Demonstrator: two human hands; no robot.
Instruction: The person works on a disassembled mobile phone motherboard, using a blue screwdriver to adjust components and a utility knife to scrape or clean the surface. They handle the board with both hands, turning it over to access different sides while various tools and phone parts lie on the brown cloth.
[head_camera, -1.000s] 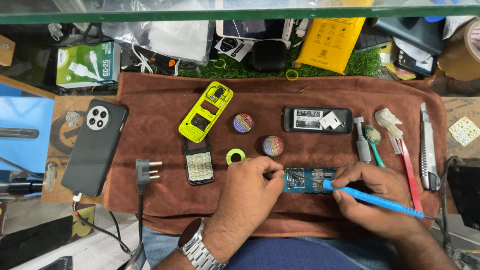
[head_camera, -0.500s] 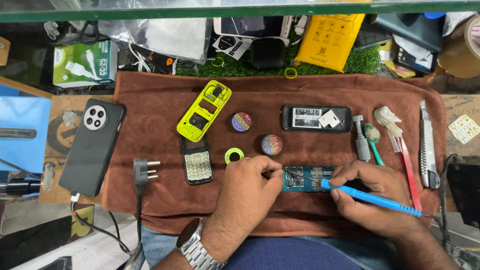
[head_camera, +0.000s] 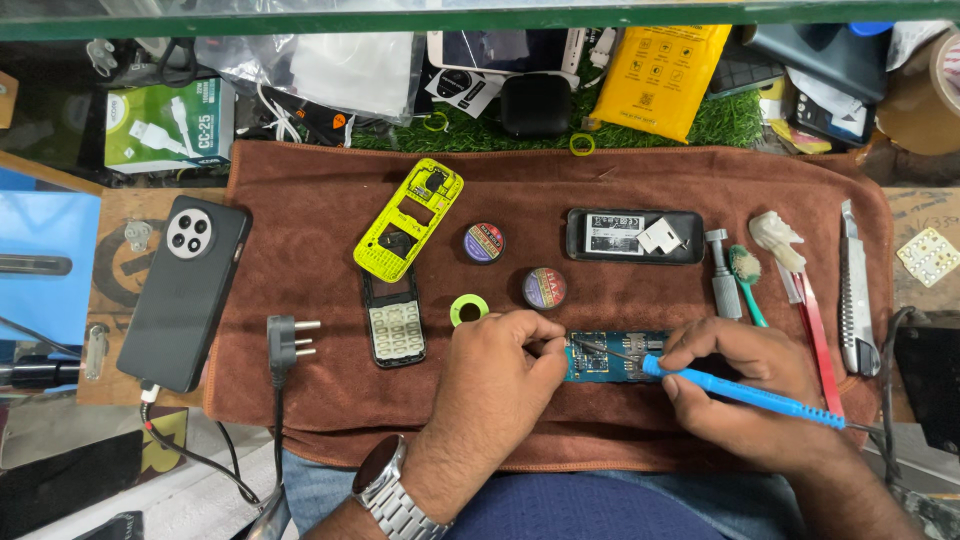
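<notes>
Two hands: left hand (head_camera: 495, 375), right hand (head_camera: 745, 385). One circuit board (head_camera: 605, 357), one soldering iron (head_camera: 745, 393), two round tins (head_camera: 484, 242) (head_camera: 544, 288), one black smartphone (head_camera: 185, 292).

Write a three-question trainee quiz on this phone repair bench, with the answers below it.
1. True or false: the blue-handled soldering iron is in the right hand.
2. Which thing does the left hand steady: A) the yellow-green phone housing, B) the blue circuit board, C) the black smartphone?
3. What covers the bench under the parts?

Key: 1 true. 2 B. 3 a brown towel.
</notes>
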